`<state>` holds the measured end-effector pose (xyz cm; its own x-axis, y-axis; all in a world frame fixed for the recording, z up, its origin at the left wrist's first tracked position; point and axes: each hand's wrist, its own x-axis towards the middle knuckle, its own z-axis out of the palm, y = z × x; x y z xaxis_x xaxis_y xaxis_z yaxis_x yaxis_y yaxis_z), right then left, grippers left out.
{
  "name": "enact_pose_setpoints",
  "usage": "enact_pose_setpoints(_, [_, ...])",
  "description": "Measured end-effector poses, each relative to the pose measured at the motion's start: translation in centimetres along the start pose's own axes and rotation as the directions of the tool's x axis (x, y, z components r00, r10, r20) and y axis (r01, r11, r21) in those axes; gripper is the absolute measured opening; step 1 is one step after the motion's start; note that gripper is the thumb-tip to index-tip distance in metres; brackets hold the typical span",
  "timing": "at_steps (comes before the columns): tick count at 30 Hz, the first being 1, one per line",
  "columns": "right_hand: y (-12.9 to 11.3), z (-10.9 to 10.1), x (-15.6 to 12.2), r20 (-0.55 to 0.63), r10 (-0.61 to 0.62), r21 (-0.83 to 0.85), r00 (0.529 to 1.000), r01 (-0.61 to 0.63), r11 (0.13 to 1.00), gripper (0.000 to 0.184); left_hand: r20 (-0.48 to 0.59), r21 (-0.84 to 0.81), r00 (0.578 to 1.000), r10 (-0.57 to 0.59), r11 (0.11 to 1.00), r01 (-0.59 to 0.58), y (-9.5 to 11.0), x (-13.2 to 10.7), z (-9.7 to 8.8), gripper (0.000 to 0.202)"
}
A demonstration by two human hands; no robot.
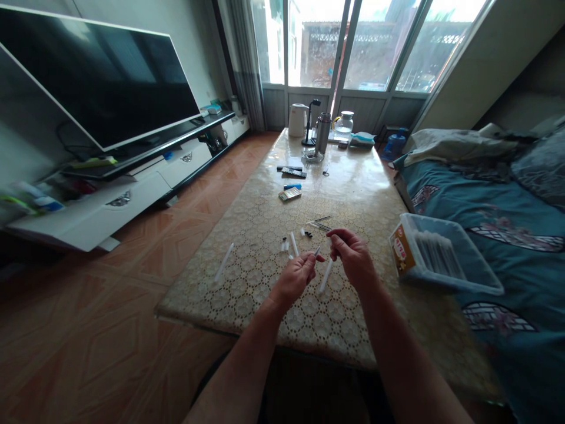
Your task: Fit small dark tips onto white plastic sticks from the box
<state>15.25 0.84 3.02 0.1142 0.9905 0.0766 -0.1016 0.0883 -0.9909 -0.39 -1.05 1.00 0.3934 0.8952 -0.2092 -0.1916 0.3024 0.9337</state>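
My left hand is closed in a pinch on a thin small pen part whose tip sticks up toward my right hand. My right hand is closed on a white pen tube that hangs down from its fingers over the table. Both hands hover close together above the lace-patterned tabletop. More white tubes and small pen pieces lie just beyond them, and thin refills lie further back.
A clear plastic box of white tubes sits on the blue bed at the right. A kettle, flask, glass jar and remotes stand at the table's far end. A large TV on a low cabinet lines the left wall.
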Motion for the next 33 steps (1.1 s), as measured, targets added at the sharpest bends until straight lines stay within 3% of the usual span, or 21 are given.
enact_pose_setpoints(7, [-0.1,0.2,-0.2,0.116,0.009,-0.157,0.993,0.009,0.988,0.019,0.039,0.077,0.998,0.041,0.996,-0.044,0.0,0.0,0.0,0.038])
enact_pose_setpoints(13, [-0.5,0.2,-0.4,0.182,0.121,-0.04,0.976,-0.116,0.992,0.025,0.073,0.117,0.995,0.061,0.991,-0.069,0.4,-0.3,0.1,0.03])
enact_pose_setpoints(18, [0.5,1.1,-0.6,0.167,0.17,0.025,0.971,-0.177,0.984,0.032,0.023,0.159,0.997,0.067,0.985,-0.07,0.4,-0.3,0.4,0.027])
enact_pose_setpoints(25, [2.0,1.2,-0.6,0.186,0.163,0.029,0.969,-0.171,0.985,0.033,-0.066,0.351,0.977,0.204,0.921,-0.169,-0.1,-0.1,0.9,0.021])
enact_pose_setpoints(33, [1.5,1.1,-0.9,0.158,0.167,0.032,0.973,-0.174,0.984,0.034,-0.177,0.348,0.946,0.27,0.917,-0.196,-0.4,0.1,1.8,0.014])
